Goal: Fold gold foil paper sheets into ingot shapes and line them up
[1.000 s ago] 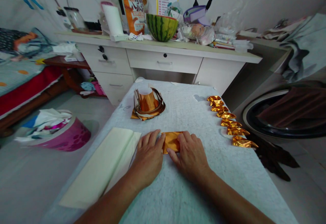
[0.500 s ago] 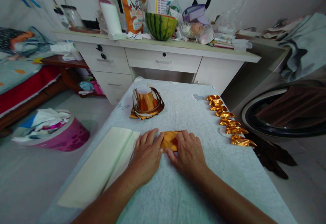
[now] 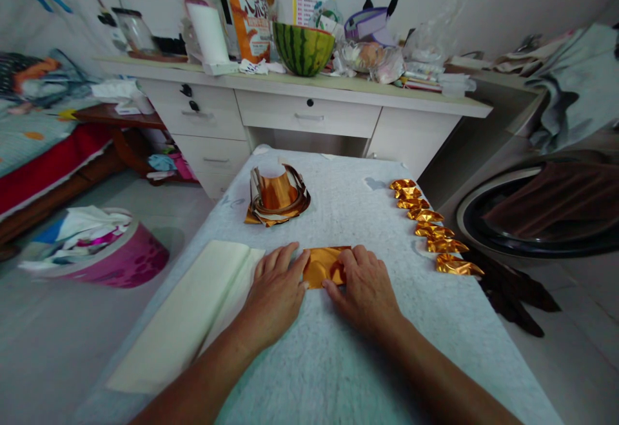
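A small folded sheet of gold foil paper (image 3: 320,267) lies on the cloth-covered table (image 3: 333,373) between my hands. My left hand (image 3: 275,296) holds its left edge with thumb and index finger, the other fingers resting towards the cream paper. At the right end my right hand (image 3: 365,289) grips the sheet, thumb at the near edge and fingers over the top. Behind them stands a curled stack of gold foil sheets (image 3: 278,193). Several folded gold foil pieces (image 3: 457,264) line the table's right side. A pad of cream paper (image 3: 186,309) lies beside my left forearm.
A white desk (image 3: 309,115) stands beyond the table, bearing a cut watermelon (image 3: 302,49), an orange snack bag (image 3: 249,12) and a paper roll (image 3: 207,31). On the floor at left is a full pink bin (image 3: 140,254). A washing machine (image 3: 464,186) stands at right.
My right hand has slid slightly right along the foil paper, so more of the gold surface shows. My left hand stays at the left edge. The view has shifted a little.
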{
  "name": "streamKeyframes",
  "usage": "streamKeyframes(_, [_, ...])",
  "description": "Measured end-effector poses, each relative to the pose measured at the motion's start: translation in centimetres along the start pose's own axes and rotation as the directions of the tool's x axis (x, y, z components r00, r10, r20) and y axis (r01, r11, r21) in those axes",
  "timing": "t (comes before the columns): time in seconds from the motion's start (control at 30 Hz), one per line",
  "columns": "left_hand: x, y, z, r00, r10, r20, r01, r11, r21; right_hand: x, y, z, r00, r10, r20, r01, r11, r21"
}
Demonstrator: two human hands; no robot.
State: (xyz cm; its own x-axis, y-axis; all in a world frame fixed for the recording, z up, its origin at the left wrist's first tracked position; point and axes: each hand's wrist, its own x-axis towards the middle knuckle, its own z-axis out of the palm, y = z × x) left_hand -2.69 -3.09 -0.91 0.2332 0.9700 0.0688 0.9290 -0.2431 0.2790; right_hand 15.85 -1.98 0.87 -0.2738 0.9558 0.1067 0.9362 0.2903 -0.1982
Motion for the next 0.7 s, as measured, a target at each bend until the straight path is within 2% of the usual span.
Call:
streamKeyframes(0.5, [0.1, 0.0, -0.1, 1.0, 0.005, 0.016, -0.006, 1.0, 0.018, -0.2, 5.6, -0.8, 0.997, 0.049, 0.055, -0.054, 0.995, 0.086])
streamKeyframes(0.6, [0.1, 0.2, -0.3, 0.999, -0.005, 0.033, 0.005, 1.0, 0.018, -0.1, 6.2, -0.7, 0.999, 0.018, 0.046, -0.025, 0.99, 0.14])
streamKeyframes(0.7, [0.1, 0.2, -0.3, 0.999, -0.007, 0.032, 0.006, 1.0, 0.01, -0.1, 6.1, -1.1, 0.999, -0.041, -0.025, 0.045, 0.974, 0.222])
